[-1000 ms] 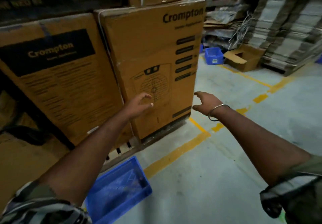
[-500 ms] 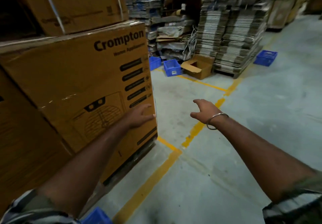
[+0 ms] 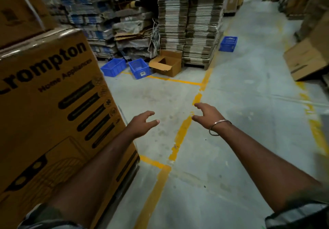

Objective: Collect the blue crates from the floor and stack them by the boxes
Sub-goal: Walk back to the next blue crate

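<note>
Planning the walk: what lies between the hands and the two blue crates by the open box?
Only floor with a yellow line crossing it, before the two crates, in the head view.

Dim warehouse light, wide-angle bending at the edges

We are looking at an underexposed scene: the concrete floor [image 3: 249, 104] is catching soft, pale light in the middle, while the corners and the cardboard stacks [image 3: 188, 23] at the back are sinking into shadow. No hard shadows or glare are showing. The lens is bowing the big printed box [image 3: 53, 113] at the left and stretching the forearms at the bottom. Fine detail is smearing throughout, and the far right edge is blurring most.
</note>
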